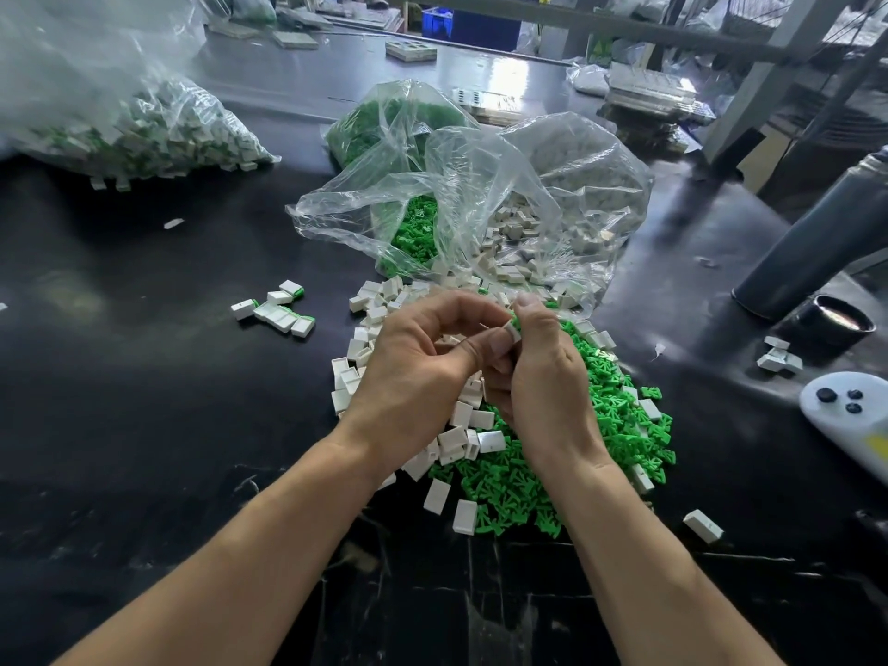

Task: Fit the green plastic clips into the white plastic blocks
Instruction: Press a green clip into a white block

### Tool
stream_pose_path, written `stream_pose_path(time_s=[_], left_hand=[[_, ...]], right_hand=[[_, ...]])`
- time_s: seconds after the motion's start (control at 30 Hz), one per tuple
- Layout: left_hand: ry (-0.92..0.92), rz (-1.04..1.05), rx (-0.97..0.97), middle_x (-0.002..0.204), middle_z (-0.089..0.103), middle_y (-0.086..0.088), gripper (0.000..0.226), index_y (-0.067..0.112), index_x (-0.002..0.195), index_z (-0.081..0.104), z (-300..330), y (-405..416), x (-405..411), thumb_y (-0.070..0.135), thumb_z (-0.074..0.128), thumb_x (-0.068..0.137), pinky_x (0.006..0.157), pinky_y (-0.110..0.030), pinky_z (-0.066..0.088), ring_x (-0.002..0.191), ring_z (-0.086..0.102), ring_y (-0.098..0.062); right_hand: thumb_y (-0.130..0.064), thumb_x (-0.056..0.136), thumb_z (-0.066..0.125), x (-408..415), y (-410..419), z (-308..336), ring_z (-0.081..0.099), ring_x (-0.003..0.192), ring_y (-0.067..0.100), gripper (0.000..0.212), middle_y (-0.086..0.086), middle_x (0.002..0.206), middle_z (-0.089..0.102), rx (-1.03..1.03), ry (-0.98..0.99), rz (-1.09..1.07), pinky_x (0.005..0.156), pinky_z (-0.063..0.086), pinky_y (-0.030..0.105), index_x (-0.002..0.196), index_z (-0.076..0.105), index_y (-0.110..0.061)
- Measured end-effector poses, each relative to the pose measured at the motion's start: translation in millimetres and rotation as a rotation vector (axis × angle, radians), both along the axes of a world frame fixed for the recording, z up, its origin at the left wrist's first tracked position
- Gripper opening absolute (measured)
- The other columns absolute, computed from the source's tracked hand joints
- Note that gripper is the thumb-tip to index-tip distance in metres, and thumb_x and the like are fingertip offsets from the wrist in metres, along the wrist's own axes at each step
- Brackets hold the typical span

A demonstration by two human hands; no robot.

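Head view. Two forearms enter from the bottom edge, both bare from frame edge to wrist: no sleeves, no cuffs in view. Left hand: bare, no glove, no ring on the fingers that show, no watch or band at the wrist. Right hand: likewise bare, no glove, ring, watch or band visible. Nails short, unpainted where they show (left thumb, right thumb). No tape, plasters, markings or tattoos seen on either forearm or on the backs of the hands. Upper arms, shoulders and clothing fall outside the frame; what is worn there cannot be told.
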State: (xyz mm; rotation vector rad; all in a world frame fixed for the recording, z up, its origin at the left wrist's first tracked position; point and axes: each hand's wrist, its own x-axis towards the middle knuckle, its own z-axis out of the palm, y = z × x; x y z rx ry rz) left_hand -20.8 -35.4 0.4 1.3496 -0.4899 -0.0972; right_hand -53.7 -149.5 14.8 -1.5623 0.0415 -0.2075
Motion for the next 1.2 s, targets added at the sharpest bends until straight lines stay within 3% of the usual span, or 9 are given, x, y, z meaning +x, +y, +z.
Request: stream_pose_path(time_s=[0.1,0.3,0.53,0.8,0.93,1.07,1.13,1.2], left_hand=[[0.002,0.008,0.015,0.099,0.075,-0.013,0.008,0.008,0.099,0.074,0,-1,1,0.006,0.071,0.092,0.079,-0.031,0.059,0.090,0.073,-0.021],[0.010,0.039,0.046,0.102,0.076,-0.012,0.011,0.013,0.099,0.074,1,-2,1,0.017,0.071,0.089,0.090,-0.049,0.060,0.096,0.073,-0.033],[-0.005,0.047,0.056,0.102,0.076,-0.011,0.009,0.010,0.100,0.073,0,-2,1,0.015,0.070,0.092,0.089,-0.048,0.061,0.097,0.073,-0.033],[-0.021,0.052,0.043,0.098,0.077,-0.006,0.006,0.018,0.095,0.073,-2,-3,0,0.017,0.069,0.091,0.082,-0.034,0.061,0.091,0.074,-0.023],[-0.026,0.053,0.057,0.094,0.077,-0.004,0.005,0.017,0.096,0.074,-2,-2,1,0.014,0.070,0.093,0.076,-0.028,0.060,0.086,0.074,-0.019],[-0.023,0.056,0.070,0.096,0.077,-0.006,0.009,0.015,0.099,0.073,-1,-1,2,0.020,0.071,0.091,0.080,-0.039,0.062,0.088,0.075,-0.025],[-0.021,0.077,0.078,0.097,0.076,-0.007,0.012,0.014,0.101,0.073,-1,1,3,0.021,0.073,0.092,0.085,-0.044,0.060,0.089,0.073,-0.027],[-0.026,0.126,0.100,0.096,0.076,-0.003,0.008,0.017,0.100,0.073,-1,3,5,0.020,0.075,0.093,0.084,-0.038,0.059,0.089,0.072,-0.020]], right_hand=[[-0.043,0.105,0.027,3,2,-1,0.051,0.047,-0.004,0.062,-0.020,0.049,0.054,-0.024,-0.032,-0.061,0.047,0.038,0.012,0.061,0.071,-0.046],[-0.044,0.095,0.029,6,6,-3,0.044,0.045,0.000,0.056,-0.016,0.046,0.051,-0.124,-0.035,-0.229,0.044,0.034,0.017,0.052,0.066,-0.036],[-0.036,0.095,0.029,8,11,-1,0.044,0.040,-0.001,0.060,-0.016,0.041,0.050,-0.115,-0.082,-0.257,0.040,0.031,0.013,0.045,0.063,-0.039],[-0.036,0.093,0.032,10,12,-6,0.045,0.044,0.001,0.055,-0.014,0.044,0.052,-0.136,-0.084,-0.288,0.042,0.034,0.020,0.049,0.065,-0.036],[-0.036,0.096,0.031,9,11,-7,0.050,0.044,-0.002,0.058,-0.018,0.046,0.055,-0.102,-0.080,-0.260,0.042,0.035,0.013,0.051,0.067,-0.041],[-0.040,0.110,0.028,7,7,-8,0.053,0.047,-0.005,0.071,-0.021,0.048,0.055,-0.058,-0.064,-0.200,0.046,0.040,0.011,0.051,0.067,-0.042],[-0.050,0.111,0.028,6,2,-8,0.049,0.046,-0.002,0.071,-0.017,0.048,0.053,-0.069,-0.058,-0.207,0.049,0.041,0.019,0.052,0.065,-0.035],[-0.056,0.107,0.033,5,-4,-9,0.045,0.049,0.006,0.062,-0.012,0.052,0.051,-0.101,-0.052,-0.244,0.054,0.037,0.032,0.062,0.063,-0.025]])
